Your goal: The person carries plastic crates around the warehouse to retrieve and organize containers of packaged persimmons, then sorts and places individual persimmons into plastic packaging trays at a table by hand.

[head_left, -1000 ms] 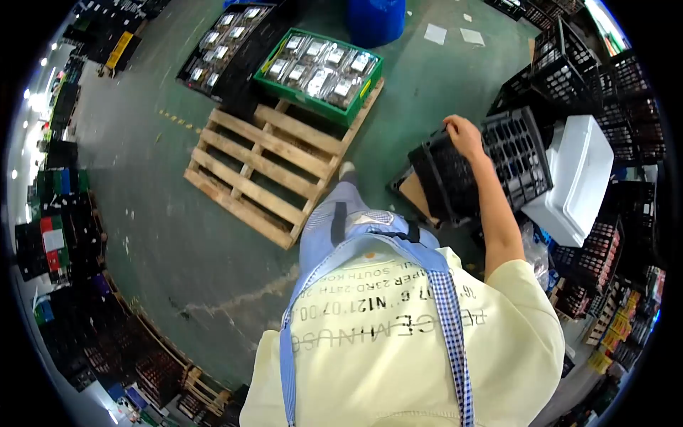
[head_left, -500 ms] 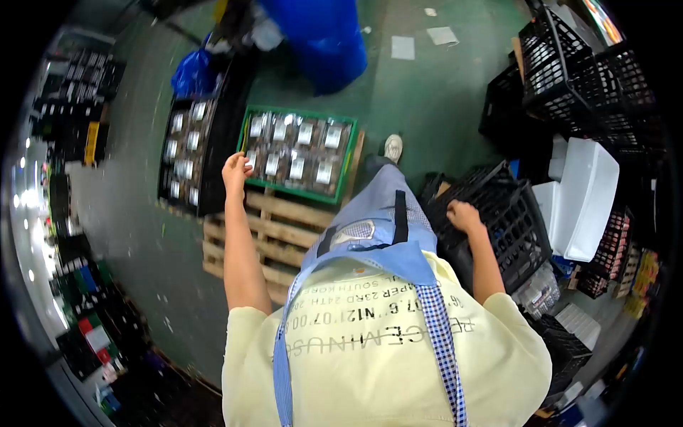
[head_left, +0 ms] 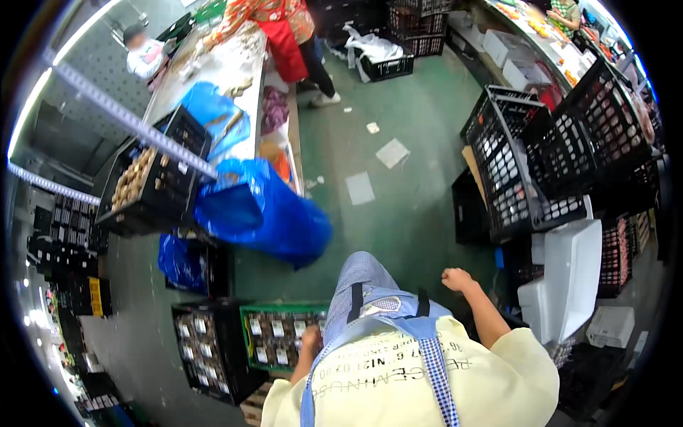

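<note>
My left hand [head_left: 310, 340] hangs low beside my apron, in front of the green crate [head_left: 257, 307]; its fingers are too blurred and foreshortened to read. That crate holds several clear packs [head_left: 279, 329] with white labels. Out to my right, my right hand [head_left: 457, 279] is closed in a loose fist over the green floor, with no object showing in it. The nearest things on that side are black crates and a white foam box [head_left: 575, 274]. A black crate [head_left: 206, 349] of similar labelled packs stands left of the green one.
A big blue bag [head_left: 284, 220] bulges at the end of a worktable [head_left: 242, 117], where a person in a red apron [head_left: 281, 43] stands. Black crates [head_left: 498, 153] are stacked on the right. Paper scraps [head_left: 393, 153] lie on the floor. A wooden pallet [head_left: 255, 409] shows below.
My view has moved forward and tilted up, bringing the worktable and people into sight. My right hand has come away from the black crate. The green crate is now beside my left hand, lower in view.
</note>
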The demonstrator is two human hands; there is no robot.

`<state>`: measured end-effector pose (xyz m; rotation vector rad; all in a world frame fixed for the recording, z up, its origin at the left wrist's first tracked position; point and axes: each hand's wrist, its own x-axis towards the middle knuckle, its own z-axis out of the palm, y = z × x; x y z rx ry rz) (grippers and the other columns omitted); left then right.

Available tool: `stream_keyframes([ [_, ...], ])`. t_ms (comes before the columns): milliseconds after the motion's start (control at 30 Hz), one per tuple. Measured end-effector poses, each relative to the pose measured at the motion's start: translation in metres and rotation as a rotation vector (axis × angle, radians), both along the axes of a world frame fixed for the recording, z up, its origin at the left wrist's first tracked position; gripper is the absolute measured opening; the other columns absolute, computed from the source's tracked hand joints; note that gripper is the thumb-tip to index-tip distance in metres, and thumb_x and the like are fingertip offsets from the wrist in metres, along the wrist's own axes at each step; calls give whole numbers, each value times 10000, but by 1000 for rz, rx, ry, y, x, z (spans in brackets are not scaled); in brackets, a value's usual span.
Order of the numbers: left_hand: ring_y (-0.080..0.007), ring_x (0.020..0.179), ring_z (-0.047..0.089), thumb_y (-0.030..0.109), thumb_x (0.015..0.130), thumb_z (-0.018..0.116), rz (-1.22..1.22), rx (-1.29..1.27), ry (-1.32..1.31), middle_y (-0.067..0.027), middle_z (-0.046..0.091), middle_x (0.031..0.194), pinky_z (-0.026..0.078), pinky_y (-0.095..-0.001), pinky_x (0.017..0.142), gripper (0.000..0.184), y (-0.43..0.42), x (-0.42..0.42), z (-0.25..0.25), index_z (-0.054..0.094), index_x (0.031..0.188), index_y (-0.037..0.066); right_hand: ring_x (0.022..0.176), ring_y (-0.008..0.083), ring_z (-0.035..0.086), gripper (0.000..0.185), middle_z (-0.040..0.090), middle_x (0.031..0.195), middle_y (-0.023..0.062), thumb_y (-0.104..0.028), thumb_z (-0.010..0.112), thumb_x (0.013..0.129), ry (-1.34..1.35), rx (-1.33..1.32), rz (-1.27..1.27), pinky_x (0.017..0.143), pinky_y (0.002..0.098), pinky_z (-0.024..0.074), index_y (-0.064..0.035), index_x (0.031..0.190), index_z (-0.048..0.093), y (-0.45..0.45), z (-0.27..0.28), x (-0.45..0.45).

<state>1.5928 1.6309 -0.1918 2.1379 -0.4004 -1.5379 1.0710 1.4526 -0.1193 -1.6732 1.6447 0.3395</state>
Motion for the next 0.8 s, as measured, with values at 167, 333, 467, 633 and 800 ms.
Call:
stream_keyframes([
  [167,-224,529,587,213,799,571,-48,156,26,-92,603,619,452,-365,456,165,-116,-7,-33,606,688,95,1005,303,619,330,669,1036,110,-302,555,815,-92,-179,73,851,423,492,-137,1092,627,-217,36,94],
  [333,-241,562,605,219,749,593,-194,126,-12,-102,613,631,469,-382,493,157,-292,-15,-51,620,645,104,983,299,623,306,675,1002,105,-277,554,841,-317,-236,174,851,419,488,-115,1093,614,-379,65,148],
  [467,-255,588,620,224,708,610,-1423,-573,-826,-110,622,641,483,-395,523,150,-467,-9,-73,632,610,112,920,302,630,284,660,1003,112,-281,568,844,-410,-403,118,794,405,501,-117,1073,609,-471,94,119],
  [633,-190,449,544,93,824,535,-340,-299,67,-89,591,621,427,-315,365,108,-756,-37,-37,611,893,61,864,309,638,241,669,940,122,-227,562,851,-492,-580,-313,739,404,505,-102,1050,614,-536,125,22],
  [800,-175,641,607,210,898,589,-142,-334,43,-80,637,835,497,-283,505,199,-938,-96,22,599,1051,83,891,309,633,227,656,988,153,-152,578,852,-497,-828,-593,773,362,502,-41,1043,630,-599,188,-86],
])
